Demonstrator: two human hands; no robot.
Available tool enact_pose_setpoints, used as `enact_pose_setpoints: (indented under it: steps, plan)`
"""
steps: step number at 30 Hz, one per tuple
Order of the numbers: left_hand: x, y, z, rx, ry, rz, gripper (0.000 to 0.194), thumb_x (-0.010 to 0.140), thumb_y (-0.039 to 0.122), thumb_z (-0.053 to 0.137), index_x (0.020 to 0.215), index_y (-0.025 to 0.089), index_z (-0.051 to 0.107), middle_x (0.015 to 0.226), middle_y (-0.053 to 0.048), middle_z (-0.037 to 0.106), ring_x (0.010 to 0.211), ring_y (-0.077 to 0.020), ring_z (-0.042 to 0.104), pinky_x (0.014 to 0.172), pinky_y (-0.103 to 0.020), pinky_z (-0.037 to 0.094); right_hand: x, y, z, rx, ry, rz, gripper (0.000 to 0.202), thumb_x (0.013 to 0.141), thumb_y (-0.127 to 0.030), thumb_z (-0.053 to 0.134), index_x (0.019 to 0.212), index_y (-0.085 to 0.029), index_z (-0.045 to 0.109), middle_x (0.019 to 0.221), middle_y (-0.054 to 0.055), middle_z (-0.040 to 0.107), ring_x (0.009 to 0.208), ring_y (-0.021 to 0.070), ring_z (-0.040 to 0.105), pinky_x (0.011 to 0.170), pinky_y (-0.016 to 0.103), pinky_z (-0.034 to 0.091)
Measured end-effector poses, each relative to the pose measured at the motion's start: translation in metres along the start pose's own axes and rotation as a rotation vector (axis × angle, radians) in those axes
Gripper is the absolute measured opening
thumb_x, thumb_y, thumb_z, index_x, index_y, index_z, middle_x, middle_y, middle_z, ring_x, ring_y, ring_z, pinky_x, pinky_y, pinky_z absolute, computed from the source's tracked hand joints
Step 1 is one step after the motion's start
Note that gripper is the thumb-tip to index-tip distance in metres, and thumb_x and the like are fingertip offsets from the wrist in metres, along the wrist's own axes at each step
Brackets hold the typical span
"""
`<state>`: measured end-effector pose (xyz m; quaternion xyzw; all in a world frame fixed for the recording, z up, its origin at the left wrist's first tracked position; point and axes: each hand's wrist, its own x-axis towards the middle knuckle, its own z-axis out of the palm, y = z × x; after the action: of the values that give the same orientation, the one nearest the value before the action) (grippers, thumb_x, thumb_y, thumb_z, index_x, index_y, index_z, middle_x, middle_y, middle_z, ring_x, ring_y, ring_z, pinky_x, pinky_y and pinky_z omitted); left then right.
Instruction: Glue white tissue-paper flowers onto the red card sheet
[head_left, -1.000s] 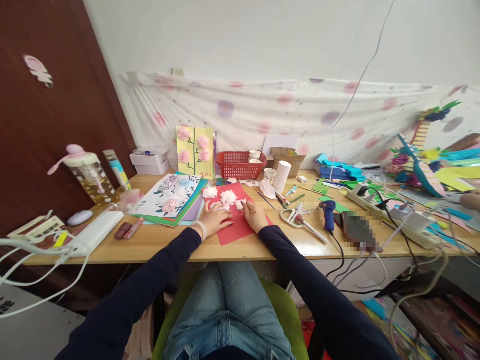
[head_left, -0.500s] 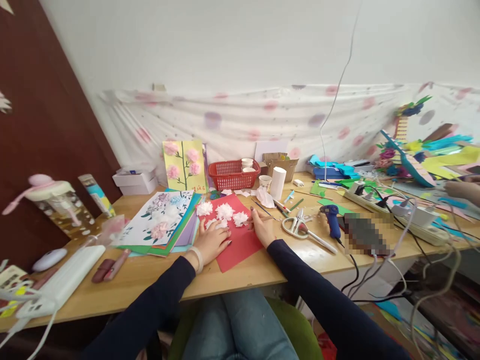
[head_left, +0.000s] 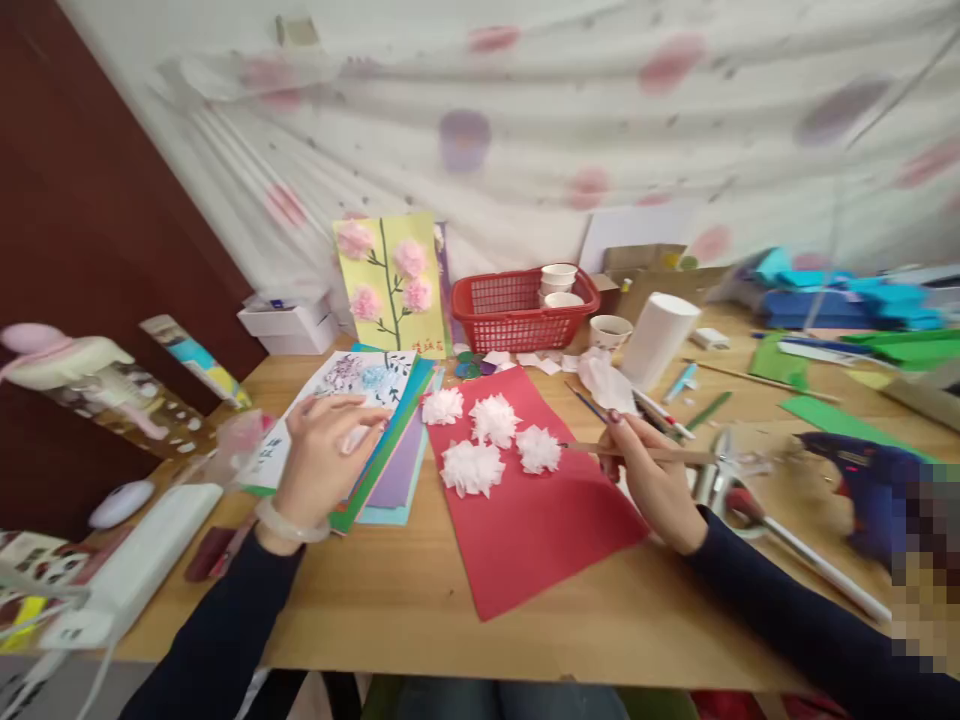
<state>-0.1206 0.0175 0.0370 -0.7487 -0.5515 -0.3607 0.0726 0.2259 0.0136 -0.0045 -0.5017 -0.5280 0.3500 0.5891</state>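
A thin wooden paintbrush (head_left: pixel 679 455) with a dark tip is pinched in my right hand (head_left: pixel 656 490). Its tip points left, close to the rightmost white paper flower (head_left: pixel 538 450). Several such ruffled flowers lie on the upper part of a red paper sheet (head_left: pixel 540 540). My left hand (head_left: pixel 322 455) is raised over the stack of coloured paper (head_left: pixel 390 480), fingers loosely curled and apart, with nothing seen in it. Under that hand, a white sheet with painted flowers (head_left: pixel 281 450) tops the stack and is partly covered.
Behind stand a yellow flower picture (head_left: pixel 401 315), a red basket (head_left: pixel 495 325) with paper cups, and a white paper roll (head_left: pixel 660 340). Scissors (head_left: pixel 724 475) and a blue glue gun (head_left: pixel 862 480) lie right. A power strip (head_left: pixel 139 560) and a bottle (head_left: pixel 97 390) are left.
My left hand has lifted off the flowers and moved left, uncovering the lower flower. My right hand has shifted right with the paintbrush. The view has moved closer to the table.
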Motion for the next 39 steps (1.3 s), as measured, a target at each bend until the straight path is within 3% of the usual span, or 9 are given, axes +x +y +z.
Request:
enact_pose_setpoints:
  steps: [2,5,10,18,22,26,29,33,39]
  plan:
    - [0.007,-0.025,-0.02,0.026,0.059,-0.183,0.023,0.085,0.038,0.056,0.093,0.026,0.074,0.086,-0.004,0.075,0.092,-0.0268,0.067,0.095,-0.044,0.047,-0.004,0.007,0.002,0.006,-0.017,0.037,0.055,0.084,-0.072,0.057,0.066,-0.02,0.059,0.049,-0.001,0.053,0.044,0.0117,0.048,0.042,0.024,0.038]
    - [0.009,-0.056,-0.032,0.045,0.012,-0.395,0.028,0.083,0.043,0.055,0.092,0.024,0.073,0.081,-0.003,0.075,0.084,-0.0258,0.069,0.082,-0.037,0.052,-0.007,0.016,0.004,-0.021,-0.037,0.149,0.057,0.087,-0.074,0.05,0.079,-0.02,0.067,0.055,0.002,0.059,0.046,0.0145,0.051,0.043,0.026,0.04]
    - [0.009,-0.077,-0.022,0.113,-0.163,-0.378,0.02,0.077,0.041,0.062,0.081,0.026,0.075,0.092,-0.003,0.079,0.091,-0.0265,0.072,0.085,-0.035,0.054,-0.003,0.019,0.005,-0.183,-0.12,0.266,0.062,0.084,-0.078,0.048,0.08,-0.021,0.071,0.059,0.005,0.062,0.051,0.0178,0.055,0.045,0.029,0.044]
    - [0.028,-0.073,-0.003,0.068,-0.333,-0.295,0.032,0.08,0.025,0.057,0.11,0.022,0.068,0.105,-0.004,0.078,0.106,-0.025,0.07,0.096,-0.038,0.051,-0.001,0.02,0.005,-0.272,-0.103,0.322,0.057,0.079,-0.08,0.049,0.074,-0.028,0.071,0.066,0.009,0.068,0.058,0.0221,0.062,0.053,0.033,0.05]
    - [0.035,-0.074,0.014,0.197,-0.472,-0.223,0.054,0.076,0.017,0.059,0.129,0.024,0.058,0.11,-0.005,0.077,0.117,-0.031,0.064,0.109,-0.054,0.037,-0.002,0.022,0.005,-0.252,-0.119,0.295,0.058,0.082,-0.077,0.048,0.075,-0.024,0.069,0.064,0.007,0.067,0.056,0.021,0.061,0.05,0.031,0.049]
    - [0.036,-0.073,0.018,0.25,-0.428,-0.24,0.053,0.082,0.021,0.056,0.134,0.021,0.054,0.094,-0.004,0.079,0.116,-0.0327,0.064,0.114,-0.063,0.022,-0.003,0.029,0.0,-0.266,-0.141,0.26,0.051,0.086,-0.071,0.052,0.079,-0.024,0.071,0.07,0.006,0.071,0.059,0.0212,0.063,0.051,0.03,0.049]
    - [0.036,-0.069,0.01,0.206,-0.334,-0.237,0.047,0.084,0.027,0.052,0.13,0.021,0.058,0.092,-0.003,0.079,0.109,-0.03,0.067,0.111,-0.055,0.032,-0.002,0.029,-0.003,-0.298,-0.154,0.215,0.05,0.088,-0.069,0.051,0.077,-0.025,0.072,0.067,0.006,0.071,0.057,0.0213,0.063,0.051,0.031,0.049]
    - [0.035,-0.063,-0.003,0.034,-0.235,-0.33,0.041,0.081,0.035,0.054,0.117,0.021,0.067,0.093,-0.004,0.076,0.097,-0.0257,0.07,0.09,-0.039,0.052,-0.001,0.023,0.0,-0.292,-0.143,0.206,0.056,0.088,-0.071,0.047,0.073,-0.025,0.074,0.061,0.006,0.068,0.053,0.0214,0.062,0.049,0.032,0.049]
    - [0.033,-0.028,0.004,-0.372,-0.272,-0.478,0.03,0.074,0.043,0.065,0.093,0.021,0.073,0.102,-0.007,0.077,0.098,-0.0267,0.07,0.088,-0.039,0.056,-0.003,0.022,0.002,-0.207,-0.128,0.224,0.055,0.09,-0.069,0.048,0.075,-0.023,0.074,0.059,0.004,0.067,0.054,0.0191,0.062,0.049,0.029,0.047]
